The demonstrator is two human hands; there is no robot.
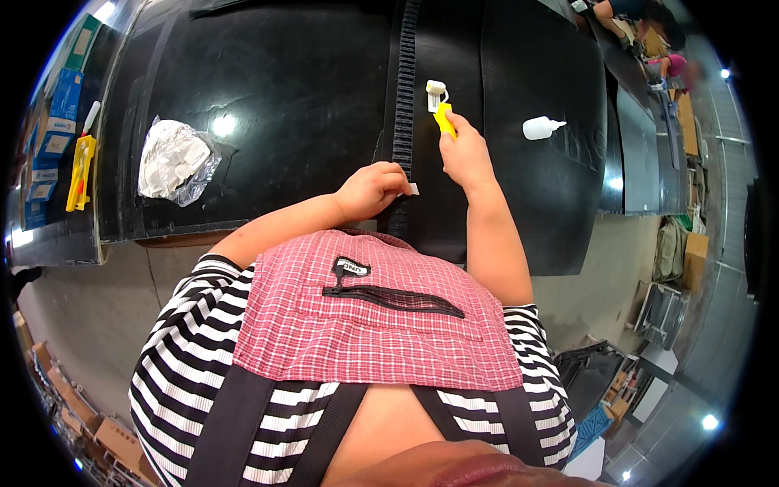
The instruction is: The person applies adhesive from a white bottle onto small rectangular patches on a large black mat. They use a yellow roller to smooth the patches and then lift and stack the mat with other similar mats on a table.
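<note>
My right hand (pixel 468 154) is closed around the yellow handle of a small roller (pixel 445 120) with a cream head, above the black sheet (pixel 519 195). A pale flat piece shows beside the roller's head; I cannot tell whether it is part of it. My left hand (pixel 375 191) is closed in a pinch, with a small white piece (pixel 415 189) at its fingertips. It lies over the near part of a ribbed black strip (pixel 404 97), which runs away from me along the table. The fingers' undersides are hidden.
A white squeeze bottle (pixel 542 127) lies to the right. Crumpled white material in clear plastic (pixel 172 162) lies at left. Beyond it are a yellow tool (pixel 79 174) and blue boxes (pixel 61 122). People (pixel 665 69) are at the far right.
</note>
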